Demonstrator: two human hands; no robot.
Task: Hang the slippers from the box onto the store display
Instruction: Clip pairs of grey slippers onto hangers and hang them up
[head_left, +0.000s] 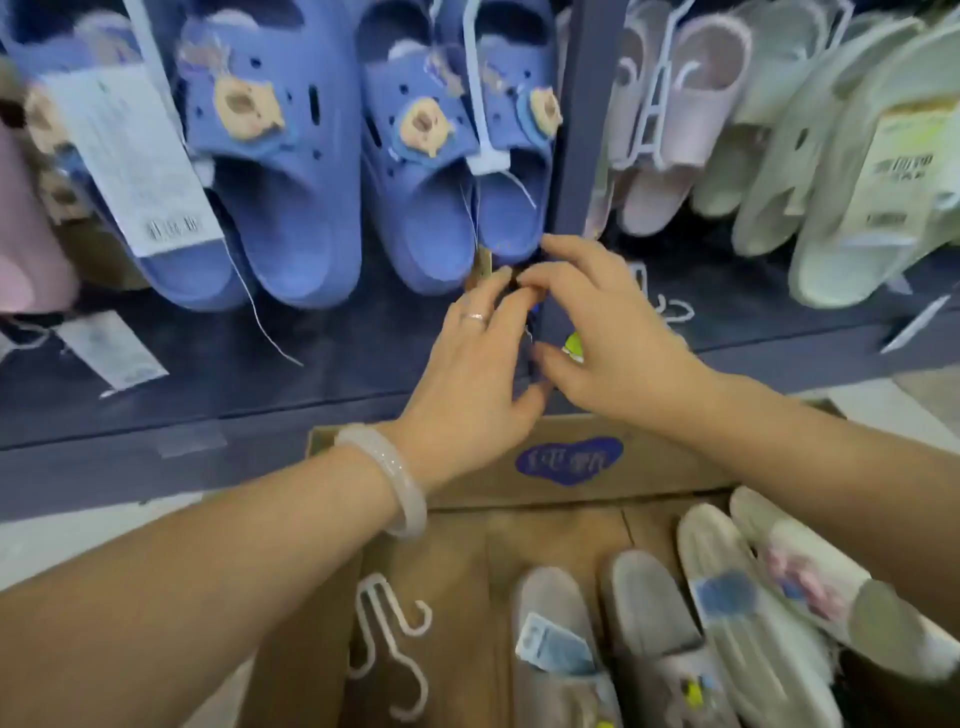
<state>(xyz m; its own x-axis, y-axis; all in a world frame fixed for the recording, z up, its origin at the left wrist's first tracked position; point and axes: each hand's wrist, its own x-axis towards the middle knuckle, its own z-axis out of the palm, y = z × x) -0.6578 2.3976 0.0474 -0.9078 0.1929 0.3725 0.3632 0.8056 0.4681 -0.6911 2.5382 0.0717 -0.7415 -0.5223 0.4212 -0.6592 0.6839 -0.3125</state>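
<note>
Slippers (675, 623) lie in box (467, 571) nearer cam than both hands, heels toward display post (587, 119); L hand (467, 374) + R hand (608, 332) meet at post base, fingers curled, grip unclear.

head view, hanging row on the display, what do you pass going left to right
paper tag → blue slippers → white hanger → dark post → pink slippers → pale green slippers

Slippers (670, 644) in box (467, 483) (below display (311, 395))
</note>
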